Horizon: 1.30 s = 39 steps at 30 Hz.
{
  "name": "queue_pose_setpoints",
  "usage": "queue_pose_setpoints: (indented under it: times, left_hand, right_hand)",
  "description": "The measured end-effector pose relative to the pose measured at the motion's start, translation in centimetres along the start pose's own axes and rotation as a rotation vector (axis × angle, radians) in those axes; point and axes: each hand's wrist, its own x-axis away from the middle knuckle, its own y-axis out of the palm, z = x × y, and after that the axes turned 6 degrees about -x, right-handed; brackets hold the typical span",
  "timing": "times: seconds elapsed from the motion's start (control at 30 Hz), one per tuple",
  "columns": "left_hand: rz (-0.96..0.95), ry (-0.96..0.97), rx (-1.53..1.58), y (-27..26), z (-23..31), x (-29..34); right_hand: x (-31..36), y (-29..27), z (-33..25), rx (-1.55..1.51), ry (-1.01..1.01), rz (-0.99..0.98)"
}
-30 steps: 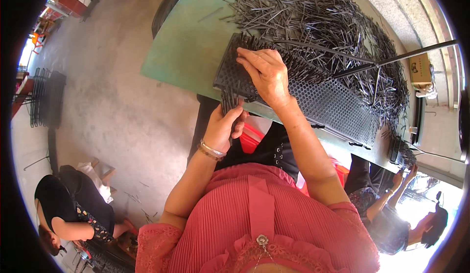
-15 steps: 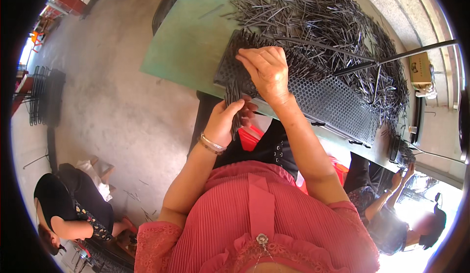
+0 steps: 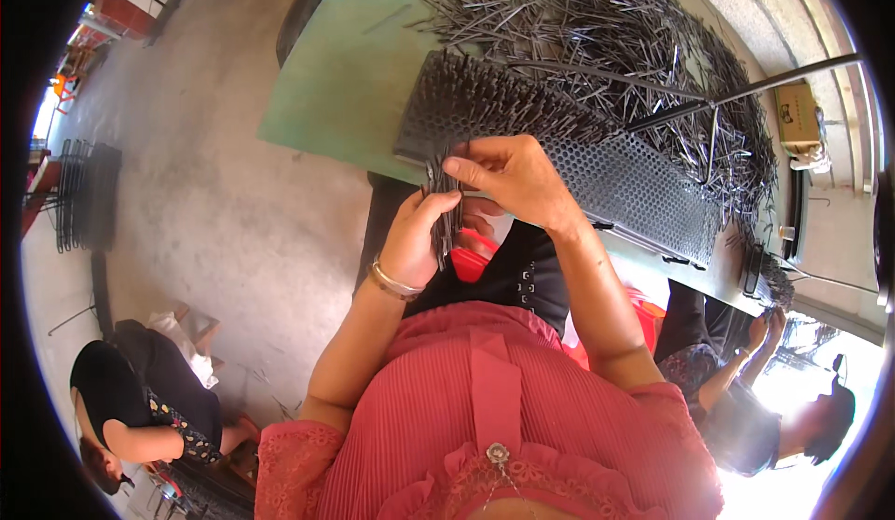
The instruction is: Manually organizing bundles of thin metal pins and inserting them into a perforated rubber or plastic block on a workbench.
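Observation:
My left hand (image 3: 421, 231) is closed round a bundle of thin black sticks (image 3: 445, 212), held upright just off the table's near edge. At the top of that bundle, my right hand (image 3: 518, 177) pinches with thumb and fingers; whether it grips a single stick is hidden. Beyond both hands lies a long dark perforated tray (image 3: 643, 189) with rows of round holes. Many black sticks (image 3: 503, 96) stand in the holes along its far left part, while the holes nearer me show bare.
A big loose heap of black sticks (image 3: 597, 16) covers the far side of the green table (image 3: 326, 82). A dark metal rod frame (image 3: 713, 105) crosses above it. One person (image 3: 746, 408) works at the right; another (image 3: 140, 399) bends at the lower left. A cardboard box (image 3: 798, 119) stands far right.
My right hand has come back from above the tray's left end to the bundle in my left hand. The standing sticks it covered now show. My left hand keeps its hold.

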Motion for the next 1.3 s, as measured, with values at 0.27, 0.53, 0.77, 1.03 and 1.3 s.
queue_pose_setpoints:
  times: [0.27, 0.53, 0.77, 1.03, 1.3]
  left_hand:
    - [0.137, 0.039, -0.124, 0.2, -2.8, -0.9]
    - [0.305, 0.068, -0.069, -0.8, -2.3, -1.0]
    - [0.195, -0.003, -0.082, -1.0, -2.3, -1.5]
    - [0.145, -0.017, -0.033, -1.7, -2.1, -1.1]
    - [0.174, -0.092, -0.078, -1.2, -1.4, -0.8]
  right_hand:
    - [1.2, -0.4, 2.2, -0.178, -0.009, 0.148]
    - [-0.3, -0.9, 0.5, -0.249, -0.324, 0.499]
    - [-3.3, -0.4, -0.5, 0.135, -0.511, 0.621]
    - [-3.8, -0.1, -0.7, 0.270, -0.532, 0.625]
    - [-4.3, 0.6, 1.1, 0.438, -0.659, 0.563]
